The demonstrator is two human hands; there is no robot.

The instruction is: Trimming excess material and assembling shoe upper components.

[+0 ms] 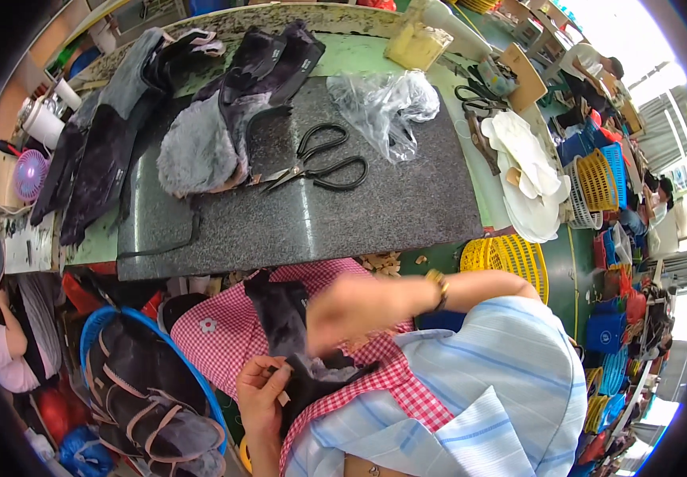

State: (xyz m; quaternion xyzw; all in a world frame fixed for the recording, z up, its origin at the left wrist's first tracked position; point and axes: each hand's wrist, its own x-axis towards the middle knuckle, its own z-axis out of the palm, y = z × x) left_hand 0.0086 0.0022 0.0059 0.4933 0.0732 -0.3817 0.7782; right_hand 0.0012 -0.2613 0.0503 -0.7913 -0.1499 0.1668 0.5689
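Over my lap lies a black fur-lined piece (278, 314), shaped like a boot upper, with grey pile showing inside. My left hand (262, 389) pinches its near edge between thumb and fingers, next to a small tan tab. Just above the piece, my right hand (351, 312) is smeared by motion, so its fingers and anything in them cannot be made out. Beyond my hands, black-handled scissors (329, 168) rest on the dark stone slab (343, 222), blades slightly apart. Their tips reach a grey fluffy piece (196, 151).
More black furry pieces (101, 171) are piled at the slab's left. A clear plastic bag (387, 107) and a yellow block (419, 44) lie at the back. White cut sheets (522, 175) sit on the right. A blue-rimmed basket (214, 391) of similar pieces stands at my left.
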